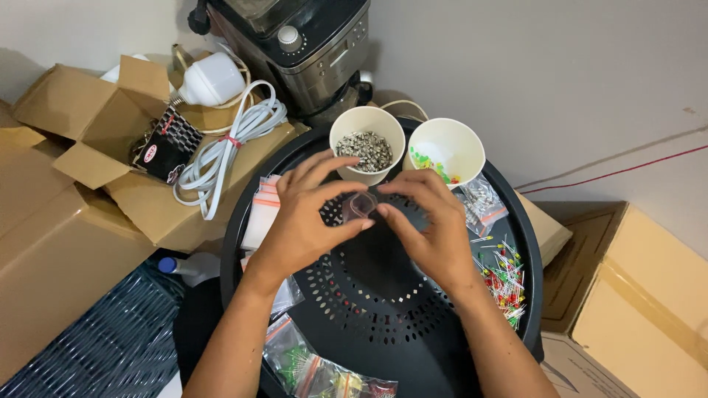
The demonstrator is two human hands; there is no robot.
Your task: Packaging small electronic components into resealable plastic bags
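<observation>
Fingertips of the left hand [299, 221] and right hand [428, 221] pinch a small clear bag [359, 206] open over the black tray's [383, 309] far edge, just before the cup of metal bits [366, 144]; filling seems next, needing one hand freed.

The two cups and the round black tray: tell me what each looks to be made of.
Both cups, the left cup with small metal parts and the right cup with coloured bits, look like matte white paper, going by their thin rolled rims. The tray looks like black plastic with a dull sheen and neat rows of punched holes; painted metal is possible.
</observation>
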